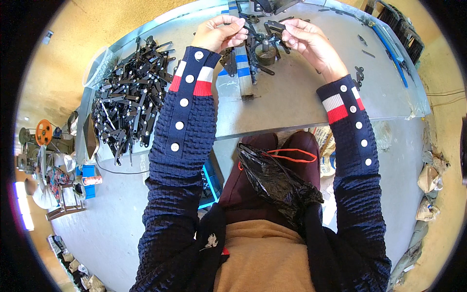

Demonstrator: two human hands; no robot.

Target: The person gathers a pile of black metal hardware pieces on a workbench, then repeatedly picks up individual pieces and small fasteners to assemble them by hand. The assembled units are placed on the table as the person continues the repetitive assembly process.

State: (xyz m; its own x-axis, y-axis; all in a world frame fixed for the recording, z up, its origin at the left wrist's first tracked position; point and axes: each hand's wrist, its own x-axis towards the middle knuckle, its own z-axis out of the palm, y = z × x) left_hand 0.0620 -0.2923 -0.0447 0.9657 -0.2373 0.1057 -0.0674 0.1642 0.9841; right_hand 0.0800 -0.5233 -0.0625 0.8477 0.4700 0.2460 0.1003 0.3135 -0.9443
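Note:
My right hand (308, 42) pinches a flat black metal strip (276, 25) between thumb and fingers. Opposite it, my left hand (223, 33) has thumb and fingertips drawn together; whether a small piece sits between them cannot be made out. Between and below the hands, a round metal block with an upright pin (265, 56) stands on the table. Loose black metal link arms (268, 69) lie around it. A metal bar with blue tape bands (245, 82) runs along the tabletop under my left hand, with black plates (228, 62) beside it.
A large heap of black metal links (131, 102) covers the table's left side, by a clear plastic tub (97, 69). Small parts (359, 77) and a blue strip (390, 54) lie right. A black plastic bag (277, 182) rests on my lap below the table's front edge (270, 130).

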